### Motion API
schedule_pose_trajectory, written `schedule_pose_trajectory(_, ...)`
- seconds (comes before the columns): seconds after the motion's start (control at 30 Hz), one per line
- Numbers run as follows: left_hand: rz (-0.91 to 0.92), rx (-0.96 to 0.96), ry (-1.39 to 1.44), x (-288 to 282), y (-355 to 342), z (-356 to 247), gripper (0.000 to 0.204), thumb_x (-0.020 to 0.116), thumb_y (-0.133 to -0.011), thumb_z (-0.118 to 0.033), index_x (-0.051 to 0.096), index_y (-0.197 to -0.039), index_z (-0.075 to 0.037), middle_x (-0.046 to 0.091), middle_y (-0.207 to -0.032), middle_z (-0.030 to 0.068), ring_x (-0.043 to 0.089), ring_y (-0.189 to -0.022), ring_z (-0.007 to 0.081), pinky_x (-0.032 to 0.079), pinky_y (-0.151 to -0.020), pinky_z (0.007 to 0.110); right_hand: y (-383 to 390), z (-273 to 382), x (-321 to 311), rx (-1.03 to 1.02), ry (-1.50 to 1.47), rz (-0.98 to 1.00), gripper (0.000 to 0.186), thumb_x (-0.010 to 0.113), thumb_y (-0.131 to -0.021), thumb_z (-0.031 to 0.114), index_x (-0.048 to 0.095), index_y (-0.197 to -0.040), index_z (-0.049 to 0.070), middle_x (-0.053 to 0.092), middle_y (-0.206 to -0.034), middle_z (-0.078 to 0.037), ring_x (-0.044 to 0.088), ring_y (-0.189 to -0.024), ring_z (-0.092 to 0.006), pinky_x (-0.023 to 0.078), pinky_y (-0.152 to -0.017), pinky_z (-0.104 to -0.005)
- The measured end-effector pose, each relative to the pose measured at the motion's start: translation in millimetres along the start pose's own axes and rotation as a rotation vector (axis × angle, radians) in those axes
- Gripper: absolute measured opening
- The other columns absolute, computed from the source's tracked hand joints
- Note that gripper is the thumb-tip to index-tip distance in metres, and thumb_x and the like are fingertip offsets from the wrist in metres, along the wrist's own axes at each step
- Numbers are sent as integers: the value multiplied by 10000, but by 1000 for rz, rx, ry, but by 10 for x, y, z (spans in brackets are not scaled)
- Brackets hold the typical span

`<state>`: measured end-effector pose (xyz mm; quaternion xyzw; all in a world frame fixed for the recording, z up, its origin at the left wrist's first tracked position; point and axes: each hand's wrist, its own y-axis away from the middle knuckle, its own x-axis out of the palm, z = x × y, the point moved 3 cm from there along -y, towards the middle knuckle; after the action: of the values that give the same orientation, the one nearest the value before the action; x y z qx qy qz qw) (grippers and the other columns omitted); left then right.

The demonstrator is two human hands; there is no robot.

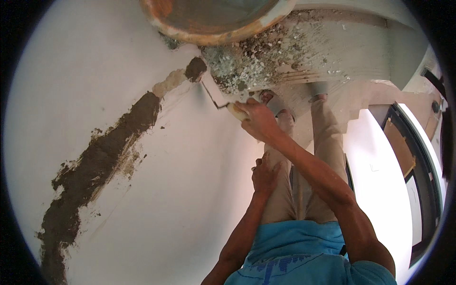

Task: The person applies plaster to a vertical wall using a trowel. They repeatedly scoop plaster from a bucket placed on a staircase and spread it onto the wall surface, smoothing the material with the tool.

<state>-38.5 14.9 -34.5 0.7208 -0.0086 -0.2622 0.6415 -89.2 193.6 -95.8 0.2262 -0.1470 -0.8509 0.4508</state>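
Observation:
My right hand (259, 120) is closed around the pale handle of a trowel (237, 111). The trowel's thin metal part (209, 93) reaches toward the wall, its tip at a dark lump of mortar (195, 70). Below that lump, a paler patch (169, 83) leads into a long band of dark mortar (107, 142) running down the white wall to the lower left. My left hand (266, 175) rests against my trouser leg, fingers loosely bent and apart, with no tool visible in it.
A large round basin (223, 37) with a stained rim stands at the top. Rubble and pale chips (266, 57) lie on the floor beside it. My feet are near the debris. At the right are a white wall (377, 190) and a dark-framed opening (413, 156).

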Motion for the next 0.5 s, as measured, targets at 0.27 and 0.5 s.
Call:
schedule_pose_trajectory(0.27, -98, 611, -477, 313, 157, -176, 441, 580, -946, -341, 635, -1261, -36, 435, -1457, 281, 455, -1321, 458, 230, -1091, 708, 1015, 7, -1471, 144, -254, 329, 554, 590, -755, -1, 633, -1306, 17, 704, -1174, -169, 668, -1022, -200, 530, -877, -346)
schedule_pose_trajectory(0.5, 276, 629, -531, 428, 539, -637, 455, 539, -972, -427, 765, -982, -33, 627, -1278, 233, 559, -1231, 423, 210, -1109, 694, 1216, 776, -2862, 318, -446, 242, 576, 738, -828, 350, 634, -1245, -33, 705, -1018, -140, 676, -872, -145, 554, -715, -278)
